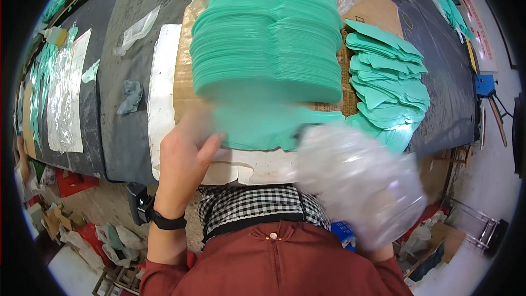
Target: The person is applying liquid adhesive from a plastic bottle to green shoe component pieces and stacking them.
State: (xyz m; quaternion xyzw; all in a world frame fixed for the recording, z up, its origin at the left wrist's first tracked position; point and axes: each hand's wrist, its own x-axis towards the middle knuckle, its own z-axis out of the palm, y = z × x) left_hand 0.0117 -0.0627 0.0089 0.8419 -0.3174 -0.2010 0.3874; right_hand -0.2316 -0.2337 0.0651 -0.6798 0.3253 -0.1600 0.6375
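Note:
My left hand (183, 151) is at the left edge of a green cut sheet (257, 126) lying in front of a tall stack. Its thumb shows against the sheet's edge and its fingers, blurred, close around that side. A crumpled clear plastic bag (359, 181) covers my right hand, whose fingers are hidden. The bag is blurred, and a small dark edge (307, 129) shows at its upper left, over the green sheet. Just beyond my hands rises the large stack of rounded green sheets (268, 38), its front blurred.
Loose green pieces (389, 77) lie fanned on brown cardboard (375, 11) to the right. A white board (163, 87) lies under the stack's left side. On the dark table (123, 137) are a grey scrap (130, 97) and clear film (139, 28). Red and blue items stand below the table.

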